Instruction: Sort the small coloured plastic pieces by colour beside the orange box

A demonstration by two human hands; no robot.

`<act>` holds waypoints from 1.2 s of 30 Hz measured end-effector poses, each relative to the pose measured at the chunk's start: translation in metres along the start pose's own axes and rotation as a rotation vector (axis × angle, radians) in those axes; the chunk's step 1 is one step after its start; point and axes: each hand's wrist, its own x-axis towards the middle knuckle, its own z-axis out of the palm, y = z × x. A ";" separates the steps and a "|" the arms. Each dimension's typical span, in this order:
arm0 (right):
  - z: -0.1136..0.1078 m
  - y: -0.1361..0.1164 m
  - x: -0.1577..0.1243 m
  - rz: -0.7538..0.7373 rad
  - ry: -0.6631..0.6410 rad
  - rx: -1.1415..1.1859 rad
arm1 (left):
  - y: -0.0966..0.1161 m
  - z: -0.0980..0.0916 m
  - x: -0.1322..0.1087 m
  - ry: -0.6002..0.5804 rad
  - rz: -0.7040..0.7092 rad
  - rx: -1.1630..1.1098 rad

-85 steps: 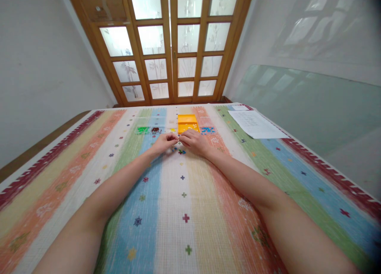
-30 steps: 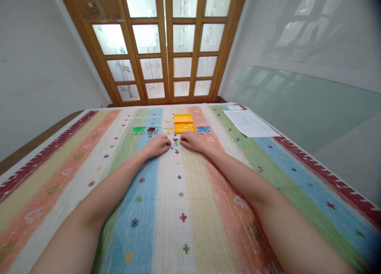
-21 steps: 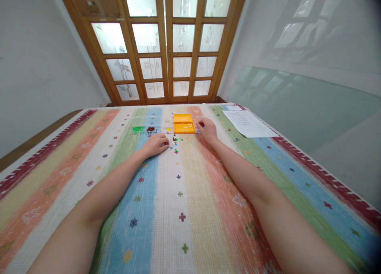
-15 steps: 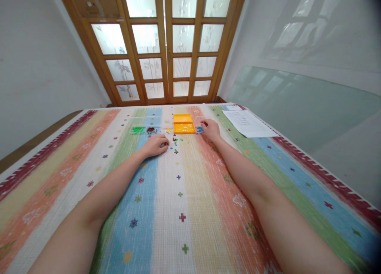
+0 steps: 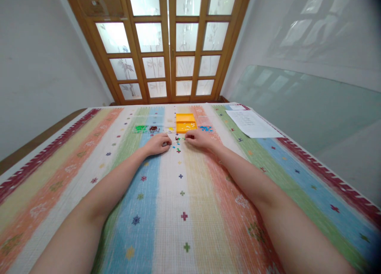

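Small loose colored pieces (image 5: 177, 139), brown, green and blue, lie scattered on the striped tablecloth between my two hands. My left hand (image 5: 156, 144) rests at their left side with its fingers curled; a dark spot shows at the fingertips, too small to name. From the right, my right hand (image 5: 199, 139) reaches in with thumb and finger pinched beside a tiny green piece. Whatever it holds is hidden. Just beyond the hands lies an open yellow case (image 5: 186, 130) with white pieces inside. Right of it are blue pieces (image 5: 206, 128) in a clear box.
Left of the yellow case, clear boxes hold green pieces (image 5: 141, 128), dark brown pieces (image 5: 153, 128) and a few yellow pieces (image 5: 171, 128). Printed paper sheets (image 5: 251, 124) lie at the right edge of the striped tablecloth (image 5: 169, 210). Wood-framed glass doors stand behind the table.
My right hand has moved left and nearer, from the blue pieces to the loose pieces in the middle. The left hand stays in place. The view has shifted slightly.
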 end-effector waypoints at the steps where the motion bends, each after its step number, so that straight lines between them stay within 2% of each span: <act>1: 0.002 -0.009 0.000 -0.029 -0.065 0.002 | 0.000 0.000 0.000 -0.001 0.003 0.005; 4: 0.004 -0.034 -0.001 -0.093 -0.158 -0.039 | 0.000 0.000 0.000 0.004 0.003 0.024; 7: 0.004 -0.047 -0.001 -0.133 -0.189 -0.081 | -0.002 0.003 0.002 0.007 0.004 0.034; 15: 0.011 -0.046 0.000 -0.235 -0.171 -0.037 | -0.003 0.007 0.002 0.039 -0.019 0.057; 18: 0.018 -0.043 0.001 -0.237 -0.094 -0.060 | 0.003 0.006 0.003 0.054 -0.027 0.061; 21: 0.024 -0.038 0.001 -0.208 0.062 -0.094 | 0.012 0.004 0.005 0.086 -0.050 0.035; 25: 0.027 -0.033 0.001 -0.205 0.333 -0.157 | 0.026 0.007 0.012 0.181 -0.166 -0.171; 27: 0.027 -0.033 0.002 -0.228 0.422 -0.196 | 0.032 0.010 0.017 0.246 -0.227 -0.294; 30: 0.027 -0.034 0.002 -0.281 0.476 -0.247 | 0.036 0.016 0.022 0.299 -0.279 -0.384; 36: 0.027 -0.038 0.001 -0.377 0.494 -0.314 | 0.037 0.019 0.022 0.326 -0.303 -0.421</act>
